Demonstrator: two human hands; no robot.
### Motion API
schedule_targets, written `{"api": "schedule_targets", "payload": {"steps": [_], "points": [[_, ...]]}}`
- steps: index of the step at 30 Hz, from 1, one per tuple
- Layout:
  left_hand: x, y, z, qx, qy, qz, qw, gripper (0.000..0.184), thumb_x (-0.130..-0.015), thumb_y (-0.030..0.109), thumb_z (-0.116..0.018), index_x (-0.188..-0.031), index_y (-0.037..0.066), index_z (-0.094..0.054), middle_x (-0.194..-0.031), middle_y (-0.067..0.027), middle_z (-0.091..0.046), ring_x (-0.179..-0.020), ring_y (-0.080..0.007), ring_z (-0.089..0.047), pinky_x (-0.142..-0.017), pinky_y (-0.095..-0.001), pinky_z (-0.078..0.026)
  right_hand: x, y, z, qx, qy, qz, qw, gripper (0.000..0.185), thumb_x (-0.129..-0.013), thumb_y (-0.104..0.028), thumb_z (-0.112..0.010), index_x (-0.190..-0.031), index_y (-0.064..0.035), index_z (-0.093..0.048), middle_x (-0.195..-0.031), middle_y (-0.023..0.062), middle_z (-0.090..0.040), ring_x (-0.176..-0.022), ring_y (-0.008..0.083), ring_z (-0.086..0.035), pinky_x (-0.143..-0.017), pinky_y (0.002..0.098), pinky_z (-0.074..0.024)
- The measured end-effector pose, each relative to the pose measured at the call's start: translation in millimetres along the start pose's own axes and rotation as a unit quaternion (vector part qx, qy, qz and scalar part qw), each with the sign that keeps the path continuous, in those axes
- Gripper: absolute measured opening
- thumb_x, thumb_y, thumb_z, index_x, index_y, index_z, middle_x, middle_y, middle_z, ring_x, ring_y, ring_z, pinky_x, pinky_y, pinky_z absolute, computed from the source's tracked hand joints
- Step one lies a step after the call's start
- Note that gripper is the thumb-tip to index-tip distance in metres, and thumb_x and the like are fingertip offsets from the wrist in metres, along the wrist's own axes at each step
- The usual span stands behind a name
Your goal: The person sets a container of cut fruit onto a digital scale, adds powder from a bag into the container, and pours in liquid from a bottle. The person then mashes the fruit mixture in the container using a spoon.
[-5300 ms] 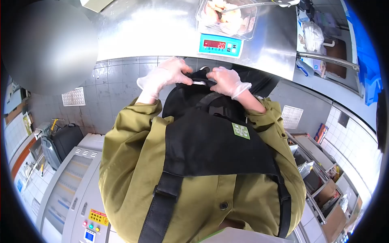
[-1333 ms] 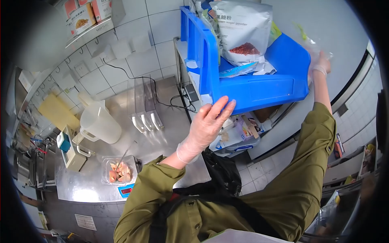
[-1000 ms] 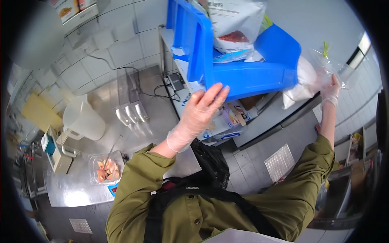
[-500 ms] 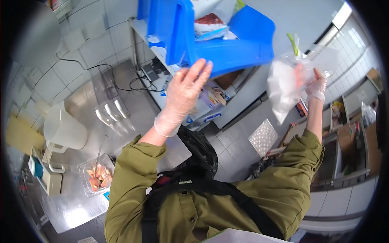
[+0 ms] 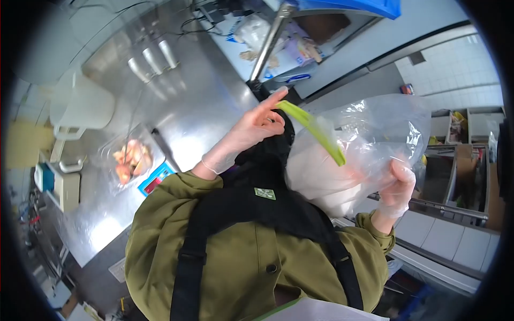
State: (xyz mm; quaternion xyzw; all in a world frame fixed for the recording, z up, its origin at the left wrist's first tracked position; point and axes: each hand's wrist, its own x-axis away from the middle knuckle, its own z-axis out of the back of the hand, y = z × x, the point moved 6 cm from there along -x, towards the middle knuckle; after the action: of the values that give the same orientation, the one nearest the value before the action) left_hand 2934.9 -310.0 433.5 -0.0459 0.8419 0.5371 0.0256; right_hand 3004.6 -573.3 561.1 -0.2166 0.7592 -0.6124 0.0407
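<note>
A clear plastic bag [image 5: 369, 134] with white contents at its bottom hangs in front of my chest. My right hand [image 5: 397, 188], in a clear glove, is closed on the bag's right side. A long green clip [image 5: 316, 132] lies slantwise across the bag's left part. At the clip's upper left end is my left hand [image 5: 256, 127], gloved too, its index finger stretched out and its other fingers curled; the clip's end is at these fingers.
On the steel table [image 5: 198, 107] at left stand a clear tub of cut pieces [image 5: 134, 160], a blue scale [image 5: 155, 179], a white jug [image 5: 83, 104] and white-handled tools [image 5: 152, 61]. Above are a metal rail [image 5: 273, 40] and a blue bin's edge [image 5: 375, 6].
My left hand has left the blue bin and come to the green clip. The bag has been brought from the right to in front of my chest. The view has turned downward.
</note>
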Motion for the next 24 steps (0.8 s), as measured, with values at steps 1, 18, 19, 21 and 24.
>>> {"api": "schedule_targets", "payload": {"steps": [1,18,19,21,24], "points": [[16,14,8,0.007,0.04,-0.007,0.999,0.058,-0.084,0.012,-0.056,-0.137,0.011,-0.033,-0.115,-0.0056,-0.051,-0.082,-0.0077,-0.048,-0.071,-0.0201,-0.042,3,6,-19,0.017,-0.019,0.027,0.999,0.024,-0.077,-0.008,-0.054,-0.099,0.0029,-0.056,-0.078,0.0049,-0.058,-0.07,0.0155,-0.056,-0.069,0.0298,-0.0462],[95,36,144,0.236,0.154,-0.21,0.936,0.039,-0.086,0.025,-0.057,-0.111,-0.005,-0.053,-0.108,-0.0092,-0.056,-0.083,-0.0102,-0.05,-0.079,-0.0212,-0.042,-140,197,-125,-0.151,-0.279,-0.099,0.943,0.03,-0.076,-0.01,-0.056,-0.105,-0.001,-0.054,-0.101,0.0097,-0.057,-0.099,0.024,-0.053,-0.093,0.0426,-0.0395],[89,40,143,0.26,0.156,-0.188,0.934,0.041,-0.086,0.025,-0.057,-0.113,-0.006,-0.052,-0.103,-0.0085,-0.057,-0.083,-0.0107,-0.049,-0.082,-0.0247,-0.042,-148,196,-122,-0.151,-0.28,-0.079,0.945,0.033,-0.076,-0.011,-0.057,-0.107,-0.0012,-0.054,-0.101,0.0098,-0.057,-0.1,0.0237,-0.053,-0.093,0.0405,-0.0384],[71,46,152,0.261,0.063,-0.13,0.954,0.043,-0.086,0.025,-0.057,-0.114,-0.007,-0.052,-0.097,-0.0069,-0.057,-0.08,-0.0099,-0.049,-0.08,-0.0237,-0.043,-150,193,-121,-0.099,-0.295,-0.038,0.95,0.041,-0.075,-0.013,-0.059,-0.113,-0.0012,-0.05,-0.105,0.0098,-0.055,-0.103,0.0235,-0.051,-0.094,0.0375,-0.0366],[57,64,154,0.12,0.152,-0.072,0.978,0.038,-0.089,0.025,-0.054,-0.11,-0.006,-0.055,-0.087,-0.0039,-0.059,-0.069,-0.0074,-0.05,-0.071,-0.0168,-0.046,-143,197,-118,-0.039,-0.337,-0.004,0.941,0.051,-0.074,-0.017,-0.061,-0.12,-0.0002,-0.046,-0.11,0.0095,-0.053,-0.106,0.0233,-0.049,-0.095,0.0357,-0.0354]]}}
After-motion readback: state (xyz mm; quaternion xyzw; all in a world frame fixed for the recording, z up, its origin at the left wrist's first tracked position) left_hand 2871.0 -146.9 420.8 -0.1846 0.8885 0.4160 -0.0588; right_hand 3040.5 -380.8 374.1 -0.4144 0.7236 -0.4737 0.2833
